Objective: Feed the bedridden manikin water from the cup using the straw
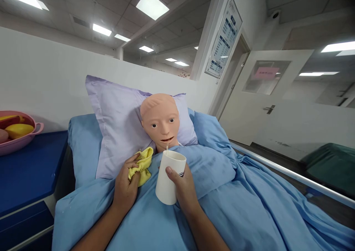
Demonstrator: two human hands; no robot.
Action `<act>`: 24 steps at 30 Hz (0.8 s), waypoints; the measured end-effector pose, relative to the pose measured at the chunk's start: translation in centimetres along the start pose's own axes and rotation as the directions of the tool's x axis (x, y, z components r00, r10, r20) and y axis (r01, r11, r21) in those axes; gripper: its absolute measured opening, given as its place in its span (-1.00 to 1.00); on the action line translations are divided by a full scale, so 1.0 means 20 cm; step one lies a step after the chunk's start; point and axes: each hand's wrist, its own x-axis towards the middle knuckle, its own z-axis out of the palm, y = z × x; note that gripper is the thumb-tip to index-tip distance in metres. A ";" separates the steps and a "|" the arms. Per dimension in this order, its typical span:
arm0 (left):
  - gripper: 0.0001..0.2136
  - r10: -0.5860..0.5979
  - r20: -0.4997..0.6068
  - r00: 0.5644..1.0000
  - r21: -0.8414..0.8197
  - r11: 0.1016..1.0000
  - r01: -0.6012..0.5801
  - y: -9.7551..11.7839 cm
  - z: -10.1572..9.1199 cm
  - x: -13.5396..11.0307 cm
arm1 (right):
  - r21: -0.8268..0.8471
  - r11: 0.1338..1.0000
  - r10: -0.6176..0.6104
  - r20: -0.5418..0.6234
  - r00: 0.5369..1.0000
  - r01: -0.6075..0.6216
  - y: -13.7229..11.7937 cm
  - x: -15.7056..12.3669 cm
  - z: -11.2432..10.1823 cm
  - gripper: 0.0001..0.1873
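A training manikin (161,119) lies with its head on a lavender pillow (118,121), its mouth slightly parted. My right hand (185,186) is wrapped round a white cup (167,182), thumb across the front, held tilted just below the manikin's chin. From the cup's rim a thin pale straw (167,146) runs up to the manikin's mouth. My left hand (126,182) grips a crumpled yellow cloth (144,164) beside the manikin's neck, left of the cup. The cup's inside is mostly hidden, so I cannot tell what it contains.
A blue quilt (235,203) covers the manikin's body. At left, a pink basket (20,145) with imitation fruit stands on a blue-topped cabinet (30,169). A metal bed rail (294,175) runs along the right side. Behind are a white partition (44,73) and an open door (255,106).
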 end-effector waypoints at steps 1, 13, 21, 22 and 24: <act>-0.93 0.000 -0.001 1.000 0.003 1.000 0.000 0.00 0.00 0.00 | 0.001 1.000 -0.002 -0.001 1.000 0.002 0.00 0.00 0.00 -0.38; -0.92 -0.028 0.019 0.999 0.001 1.000 0.028 -0.01 0.00 0.00 | 0.001 0.999 -0.037 -0.025 0.999 0.037 -0.01 0.00 0.00 -0.44; -0.56 -0.143 0.083 0.986 0.126 0.983 0.132 0.03 0.00 0.00 | 0.029 0.997 -0.067 -0.044 0.997 0.068 -0.01 0.00 0.00 -0.42; -0.52 -0.161 0.087 0.983 0.165 0.976 0.145 0.05 0.00 0.01 | 0.025 0.996 -0.081 -0.047 0.996 0.082 -0.01 0.00 0.00 -0.42; -0.57 -0.183 0.130 0.974 0.222 0.963 0.151 0.09 -0.01 0.03 | 0.004 0.992 -0.124 -0.068 0.990 0.124 -0.01 -0.01 0.01 -0.43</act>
